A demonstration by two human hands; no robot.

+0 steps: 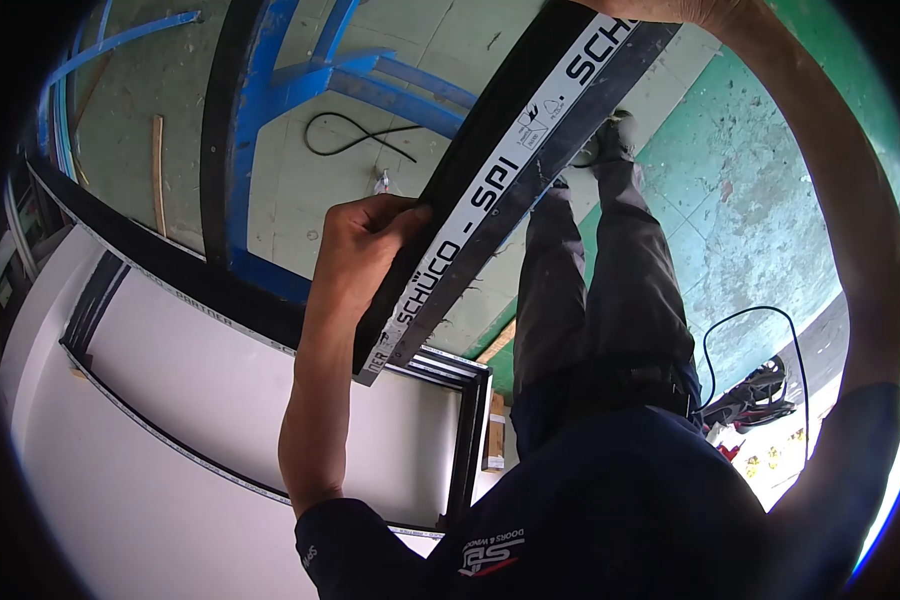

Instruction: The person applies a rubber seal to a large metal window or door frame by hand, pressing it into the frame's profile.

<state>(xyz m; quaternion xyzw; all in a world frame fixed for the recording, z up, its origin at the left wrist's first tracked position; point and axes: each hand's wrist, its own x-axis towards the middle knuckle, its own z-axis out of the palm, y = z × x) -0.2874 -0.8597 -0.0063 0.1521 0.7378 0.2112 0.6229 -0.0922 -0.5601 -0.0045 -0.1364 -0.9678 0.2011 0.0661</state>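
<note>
A long black aluminium window profile [450, 190] runs diagonally across the head view, its near end low at centre. White protective tape [500, 175] along it reads SCHÜCO - SPI. My left hand [365, 240] is closed at the profile's left edge near this lower end, with thumb and fingertips pressed against the black side. At the top edge of the view, my right hand [660, 8] grips the upper part of the same profile; its fingers are partly cut off by the frame.
A blue metal stand [280, 95] with a black-padded bar rises behind the profile. Below left, a dark rectangular frame [470, 440] lies on a white surface [170, 500], beside another taped black profile [160, 255]. A black cable [360, 135] loops on the tiled floor.
</note>
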